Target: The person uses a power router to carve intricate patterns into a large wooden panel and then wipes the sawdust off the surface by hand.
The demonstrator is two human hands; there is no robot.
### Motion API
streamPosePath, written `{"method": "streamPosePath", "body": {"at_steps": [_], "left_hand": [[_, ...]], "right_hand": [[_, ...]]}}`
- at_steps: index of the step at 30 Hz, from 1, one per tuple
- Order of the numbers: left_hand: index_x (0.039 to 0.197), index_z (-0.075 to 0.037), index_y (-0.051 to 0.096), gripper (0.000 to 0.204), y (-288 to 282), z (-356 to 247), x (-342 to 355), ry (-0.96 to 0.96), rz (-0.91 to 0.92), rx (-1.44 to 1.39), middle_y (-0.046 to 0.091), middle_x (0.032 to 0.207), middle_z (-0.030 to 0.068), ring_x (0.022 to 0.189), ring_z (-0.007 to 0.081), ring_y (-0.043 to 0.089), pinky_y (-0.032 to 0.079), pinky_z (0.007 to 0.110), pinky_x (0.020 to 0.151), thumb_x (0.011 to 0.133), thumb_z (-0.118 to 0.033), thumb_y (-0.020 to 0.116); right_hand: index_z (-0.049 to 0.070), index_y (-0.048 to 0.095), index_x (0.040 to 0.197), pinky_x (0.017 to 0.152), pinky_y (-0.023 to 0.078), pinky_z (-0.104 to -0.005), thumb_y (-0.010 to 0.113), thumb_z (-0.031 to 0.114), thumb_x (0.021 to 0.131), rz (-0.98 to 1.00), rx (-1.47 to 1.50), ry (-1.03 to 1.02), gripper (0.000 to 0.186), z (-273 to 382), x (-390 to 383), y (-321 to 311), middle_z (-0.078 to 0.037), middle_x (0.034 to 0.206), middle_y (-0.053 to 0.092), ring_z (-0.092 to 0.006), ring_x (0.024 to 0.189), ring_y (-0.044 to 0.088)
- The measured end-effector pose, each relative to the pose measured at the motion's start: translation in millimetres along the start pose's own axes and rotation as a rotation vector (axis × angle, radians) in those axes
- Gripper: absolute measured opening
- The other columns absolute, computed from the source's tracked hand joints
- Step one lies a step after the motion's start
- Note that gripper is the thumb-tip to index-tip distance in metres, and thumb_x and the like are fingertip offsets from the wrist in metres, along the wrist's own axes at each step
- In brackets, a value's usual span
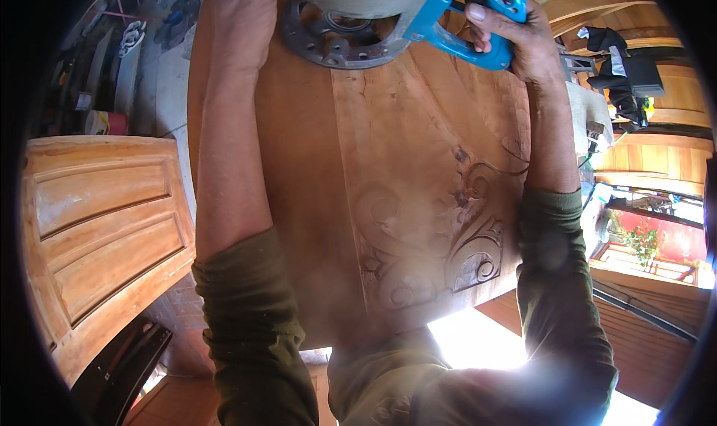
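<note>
Panel [302, 157]: brown wood, directly before the person, reaching from the upper edge nearly to the waist; if it is not clamped, which cannot be told, a sideways push might shift it and pull a cut off line. Door [112, 217]: framed, leaning or standing at left, apart from the work. Carving [478, 254]: scrolls on the panel's near right portion; a base dragged over these hollows could tip and gouge a curl, and the haze and glare here may mask the lines. Router [351, 4]: grey body, blue fittings, round dark base over the panel's far part; contact and bit unclear. Right hand [530, 41]: closed around the router's blue handle [457, 49]. Left hand [243, 15]: curled, left of the router, its hold impossible to tell; should it lack a grip, the tool might twist under one-sided control.
</note>
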State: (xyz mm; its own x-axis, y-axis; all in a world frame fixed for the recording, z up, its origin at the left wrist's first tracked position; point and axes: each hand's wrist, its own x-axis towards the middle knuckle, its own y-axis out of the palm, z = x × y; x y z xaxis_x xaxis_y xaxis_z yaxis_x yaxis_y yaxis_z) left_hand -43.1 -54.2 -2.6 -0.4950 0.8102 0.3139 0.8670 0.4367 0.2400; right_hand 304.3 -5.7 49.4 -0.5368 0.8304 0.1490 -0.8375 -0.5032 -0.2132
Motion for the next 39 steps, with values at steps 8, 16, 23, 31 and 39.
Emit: {"method": "streamPosePath", "body": {"at_steps": [8, 16, 23, 31, 39], "left_hand": [[0.161, -0.003, 0.035, 0.067, 44.4, 37.3, -23.7, 0.769, 0.016, 0.569, 0.045, 0.153, 0.0292, 0.138, 0.0467, 0.050, 0.047, 0.049, 0.115, 0.101, -0.003, 0.064], [0.130, -0.003, 0.052, 0.037, 148.0, -16.1, -102.3, 0.046, 0.152, -0.194, 0.065, 0.098, 0.0148, 0.085, 0.0243, 0.069, 0.055, 0.040, 0.075, 0.114, -0.036, 0.049], [0.143, -0.003, 0.048, 0.046, 154.2, -29.4, -122.3, -0.063, 0.317, -0.106, 0.054, 0.106, 0.0093, 0.096, 0.0164, 0.059, 0.052, 0.033, 0.083, 0.114, -0.040, 0.046], [0.142, -0.010, 0.053, 0.043, 144.2, -32.9, -113.3, -0.240, 0.279, -0.186, 0.054, 0.107, 0.0044, 0.102, 0.0145, 0.058, 0.049, 0.031, 0.089, 0.115, -0.043, 0.044], [0.139, -0.009, 0.059, 0.057, 97.0, -42.1, -55.6, -0.057, 0.125, 0.110, 0.060, 0.114, 0.0068, 0.098, 0.0169, 0.057, 0.048, 0.033, 0.091, 0.113, -0.056, 0.039]], "right_hand": [[-0.003, 0.071, 0.105, 0.061, 0.048, -0.0293, 0.084, 0.020, 0.086, -0.058, -0.045, 0.023, 0.033, 21.9, -41.4, -47.2, -0.006, 0.073, 0.064, -0.0135, 0.061, 0.059], [-0.006, 0.058, 0.108, 0.064, 0.051, -0.0393, 0.086, 0.018, 0.079, -0.178, 0.004, 0.003, 0.047, 1.8, -95.2, -142.2, -0.012, 0.071, 0.062, -0.0222, 0.061, 0.061], [-0.011, 0.051, 0.131, 0.066, 0.052, -0.0392, 0.084, 0.007, 0.074, -0.203, 0.025, -0.062, 0.068, -45.5, -136.9, -225.0, -0.015, 0.080, 0.066, -0.0251, 0.066, 0.063], [-0.009, 0.056, 0.127, 0.079, 0.053, -0.0417, 0.086, 0.010, 0.069, -0.191, 0.041, 0.081, 0.068, -28.7, -107.7, -175.0, -0.016, 0.096, 0.068, -0.0272, 0.081, 0.066], [-0.005, 0.070, 0.098, 0.057, 0.047, -0.0309, 0.084, 0.012, 0.078, -0.163, 0.094, 0.106, 0.030, 11.3, -35.3, -60.2, -0.010, 0.071, 0.066, -0.0160, 0.058, 0.059]]}}
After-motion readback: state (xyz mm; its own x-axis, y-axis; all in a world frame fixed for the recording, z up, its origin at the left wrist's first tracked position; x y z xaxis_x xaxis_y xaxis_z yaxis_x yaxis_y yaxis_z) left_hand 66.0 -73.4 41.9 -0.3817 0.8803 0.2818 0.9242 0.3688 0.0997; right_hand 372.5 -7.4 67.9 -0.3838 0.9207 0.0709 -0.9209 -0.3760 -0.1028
